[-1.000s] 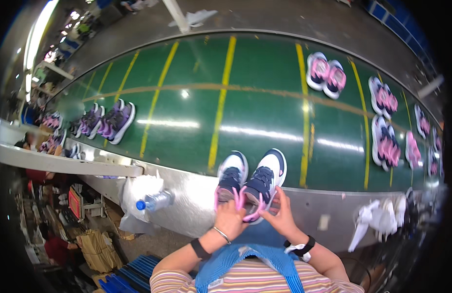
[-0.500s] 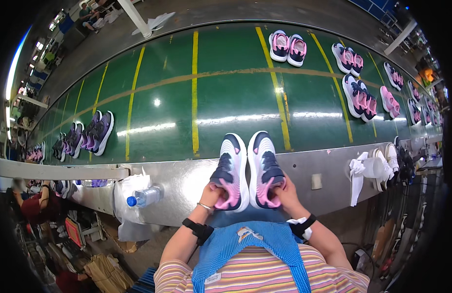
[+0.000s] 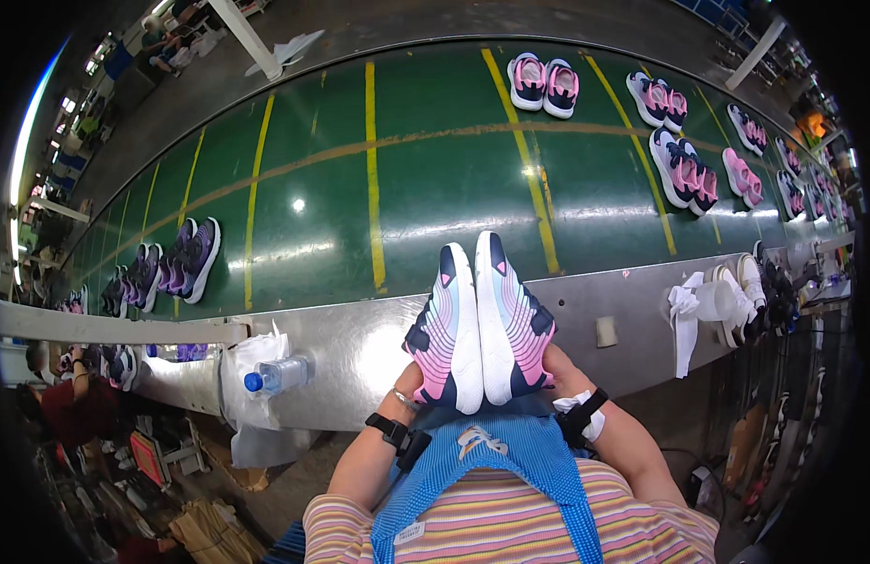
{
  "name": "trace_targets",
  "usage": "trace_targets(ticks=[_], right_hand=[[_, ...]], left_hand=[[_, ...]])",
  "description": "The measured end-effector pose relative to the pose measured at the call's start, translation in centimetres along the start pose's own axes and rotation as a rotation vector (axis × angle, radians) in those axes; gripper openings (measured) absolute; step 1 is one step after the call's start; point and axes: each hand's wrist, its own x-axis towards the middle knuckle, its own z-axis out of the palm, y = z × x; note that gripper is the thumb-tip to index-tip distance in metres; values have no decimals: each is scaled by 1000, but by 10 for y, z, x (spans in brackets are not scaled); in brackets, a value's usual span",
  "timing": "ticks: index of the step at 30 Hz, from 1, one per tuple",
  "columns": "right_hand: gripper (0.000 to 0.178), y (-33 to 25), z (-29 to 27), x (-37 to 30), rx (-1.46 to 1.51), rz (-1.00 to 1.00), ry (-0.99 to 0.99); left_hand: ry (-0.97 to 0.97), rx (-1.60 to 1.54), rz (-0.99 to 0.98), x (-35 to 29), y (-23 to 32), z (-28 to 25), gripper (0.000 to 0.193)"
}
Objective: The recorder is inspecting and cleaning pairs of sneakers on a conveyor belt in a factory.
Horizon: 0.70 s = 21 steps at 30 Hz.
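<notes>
Two sneakers, fading from dark navy and pale blue to pink, are held side by side over the metal ledge, toes pointing away from me. My left hand [image 3: 411, 380] is closed on the heel end of the left sneaker [image 3: 442, 329]. At the heel of the right sneaker [image 3: 521, 324], my right hand [image 3: 561, 368] has its grip. Both shoes lie tipped on edge, their white soles facing each other in the middle and their striped sides turned up. The fingers of both hands are partly hidden behind the shoes.
Beyond the metal ledge [image 3: 360, 352] runs a green conveyor belt [image 3: 313, 221] with yellow lines, carrying pairs of shoes at left and right. A blue-capped plastic bottle [image 3: 280, 376] rests at left, near a white rail [image 3: 116, 327]. White shoes [image 3: 740, 291] sit at the right.
Both sneakers have rolled in my hands: the laced tops and pink openings faced up before, now their striped outer sides do. The toes have come closer together.
</notes>
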Motion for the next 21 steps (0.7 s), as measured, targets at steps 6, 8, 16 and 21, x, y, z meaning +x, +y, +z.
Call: trace_targets(ticks=[6,8,16,21], right_hand=[[35,4,-27,7,-13,-5,-50],[35,1,-29,6,-42,-5,-54],[36,-6,-30,-2,-196,-46,-123],[36,-11,-26,-11,-298,-61,-175]], left_hand=[[-40,25,-13,-6,-3,2,40],[-61,34,-25,-7,0,0,41],[-165,97,-2,-3,18,6,44],[-260,681,241,-13,30,-4,38]])
